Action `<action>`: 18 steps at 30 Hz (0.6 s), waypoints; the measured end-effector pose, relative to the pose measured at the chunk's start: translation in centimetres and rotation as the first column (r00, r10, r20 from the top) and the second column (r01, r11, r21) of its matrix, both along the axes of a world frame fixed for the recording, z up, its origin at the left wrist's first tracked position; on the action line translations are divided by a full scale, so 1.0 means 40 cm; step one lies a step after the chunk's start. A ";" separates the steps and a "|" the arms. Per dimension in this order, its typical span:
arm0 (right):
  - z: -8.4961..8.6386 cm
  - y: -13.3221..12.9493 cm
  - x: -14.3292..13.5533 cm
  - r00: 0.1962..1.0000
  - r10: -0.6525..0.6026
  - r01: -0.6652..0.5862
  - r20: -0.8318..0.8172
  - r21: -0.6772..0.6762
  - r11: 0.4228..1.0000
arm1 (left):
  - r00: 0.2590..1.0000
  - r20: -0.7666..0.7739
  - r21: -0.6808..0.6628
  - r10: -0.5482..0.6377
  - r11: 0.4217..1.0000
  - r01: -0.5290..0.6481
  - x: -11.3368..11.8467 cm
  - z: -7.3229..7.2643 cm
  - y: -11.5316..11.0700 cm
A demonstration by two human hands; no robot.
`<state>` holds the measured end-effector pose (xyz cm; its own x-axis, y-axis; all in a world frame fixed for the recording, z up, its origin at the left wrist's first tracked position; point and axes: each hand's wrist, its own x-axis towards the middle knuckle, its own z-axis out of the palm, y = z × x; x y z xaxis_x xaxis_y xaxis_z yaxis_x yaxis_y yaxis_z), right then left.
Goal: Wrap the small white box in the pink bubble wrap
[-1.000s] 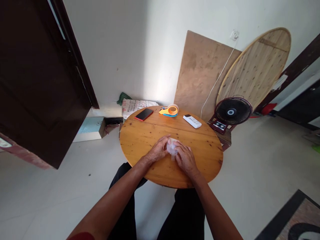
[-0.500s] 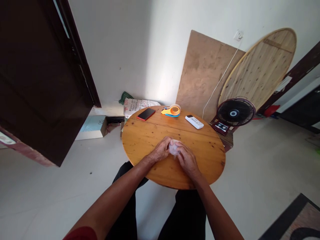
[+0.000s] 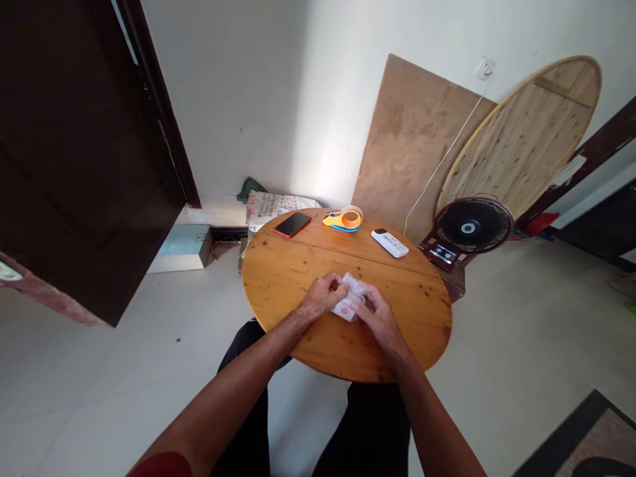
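Observation:
Between my hands, over the near middle of the round wooden table (image 3: 298, 278), is a small whitish packet (image 3: 346, 308) with a shiny surface and a pinkish mark. Its exact kind cannot be made out. My left hand (image 3: 322, 295) grips its left side, thumb lying across the top. On the right side, the fingers of my right hand (image 3: 378, 315) are bent around it and cover part of it.
Toward the table's far edge lie a red-edged phone (image 3: 292, 225), an orange and blue tape dispenser (image 3: 342, 220) and a white remote-like device (image 3: 390, 243). A dark fan (image 3: 470, 228) stands beyond the right edge. Boards (image 3: 397, 139) lean on the wall; a dark door (image 3: 74, 146) is at left.
The packet has been turned or spread, so a broader face with the pinkish mark now shows. My left thumb has moved onto it, and my right hand has shifted slightly right.

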<state>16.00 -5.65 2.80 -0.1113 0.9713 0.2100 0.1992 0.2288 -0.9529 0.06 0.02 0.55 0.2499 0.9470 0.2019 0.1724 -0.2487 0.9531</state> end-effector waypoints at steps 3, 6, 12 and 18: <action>-0.015 0.013 -0.002 1.000 0.015 -0.015 -0.012 -0.081 0.997 | 0.990 -0.110 0.070 0.086 0.994 -0.079 -0.011 0.018 -0.005; -0.021 0.026 -0.002 0.998 -0.007 0.001 -0.056 -0.115 0.993 | 1.000 0.014 -0.007 -0.008 1.000 0.008 -0.017 0.025 -0.002; -0.003 0.043 0.009 0.993 0.039 -0.060 -0.114 -0.190 0.980 | 0.817 0.513 -0.206 -0.262 0.887 0.414 -0.005 0.021 0.006; 0.002 0.060 0.019 0.999 -0.034 0.034 0.006 -0.116 0.993 | 0.765 0.597 -0.222 -0.243 0.866 0.448 -0.002 0.010 0.009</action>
<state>16.76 -3.23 2.89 -0.0781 0.9924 0.0951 0.2086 0.1096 -0.9718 -0.04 0.37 0.96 0.5218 0.8478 0.0950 -0.4212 0.1592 0.8929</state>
